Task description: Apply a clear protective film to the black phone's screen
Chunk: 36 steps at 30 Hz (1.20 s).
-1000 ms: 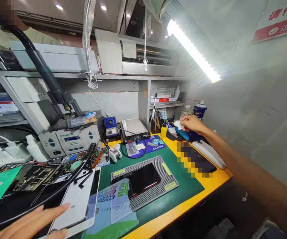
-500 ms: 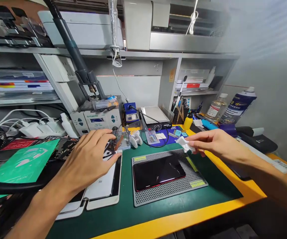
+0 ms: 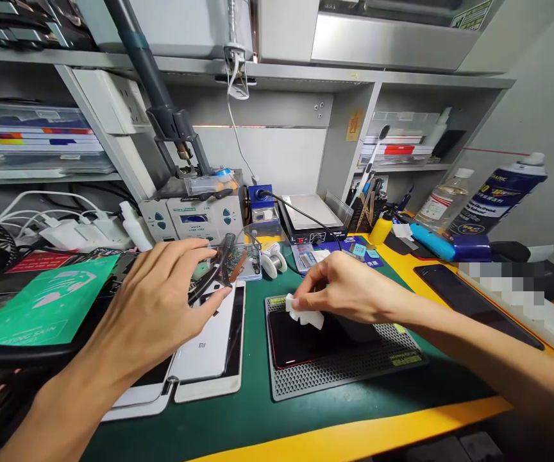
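A black phone with a red edge point(image 3: 301, 343) lies face up on a grey perforated mat point(image 3: 349, 372) on the green bench mat. My right hand point(image 3: 349, 292) pinches a small white wipe point(image 3: 303, 314) and presses it on the phone's upper left corner. My left hand point(image 3: 161, 301) hovers over a white phone point(image 3: 209, 343) lying to the left of the mat. Its fingers are curled around black tweezers point(image 3: 209, 282).
A soldering station point(image 3: 193, 218), a blue iron stand point(image 3: 262, 205), a hot plate point(image 3: 310, 218) and a solder spool point(image 3: 274, 263) line the back. Bottles point(image 3: 493, 199), a dark phone point(image 3: 474, 305) and a white keyboard stand right. A green sheet point(image 3: 41, 308) and cables lie left.
My right hand brought the white wipe from the back right down onto the black phone. My left hand rose from the bench edge to the tweezers above the white phone. The camera tilted down.
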Tool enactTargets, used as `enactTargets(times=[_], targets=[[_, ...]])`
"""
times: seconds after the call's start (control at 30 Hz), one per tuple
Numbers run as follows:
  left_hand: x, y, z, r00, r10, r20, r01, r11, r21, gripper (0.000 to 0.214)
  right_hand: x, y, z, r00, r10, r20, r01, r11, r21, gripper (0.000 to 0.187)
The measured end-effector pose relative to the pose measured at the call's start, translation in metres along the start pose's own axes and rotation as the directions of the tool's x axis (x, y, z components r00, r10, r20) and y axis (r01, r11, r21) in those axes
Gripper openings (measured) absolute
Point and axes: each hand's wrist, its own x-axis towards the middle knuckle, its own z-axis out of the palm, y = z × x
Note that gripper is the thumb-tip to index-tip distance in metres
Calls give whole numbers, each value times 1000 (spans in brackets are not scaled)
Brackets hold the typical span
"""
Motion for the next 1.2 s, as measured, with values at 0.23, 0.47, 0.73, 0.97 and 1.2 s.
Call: enactTargets(times=[0.23, 0.47, 0.73, 0.97, 1.2], targets=[[1, 2, -2, 998, -36, -47, 35, 999, -22, 40, 20, -12, 26, 1000, -15, 18, 17, 993, -118, 16], [1, 0, 0, 996, 4, -85, -4, 1000, 0, 43, 25, -8, 37, 999, -22, 28, 28, 965, -261, 16], [2, 1, 2, 995, 33, -98, -31, 999, 22, 45, 17, 6, 22, 996, 58, 73, -28, 931, -364, 24], [2, 2, 0, 994, 48, -101, -45, 999, 27, 44, 4, 20, 4, 984, 172, 40, -141, 902, -407, 24], [3, 4, 1, 993, 58, -104, -58, 998, 4, 44, -11, 41, -16, 972, 235, -5, -215, 883, -416, 23]])
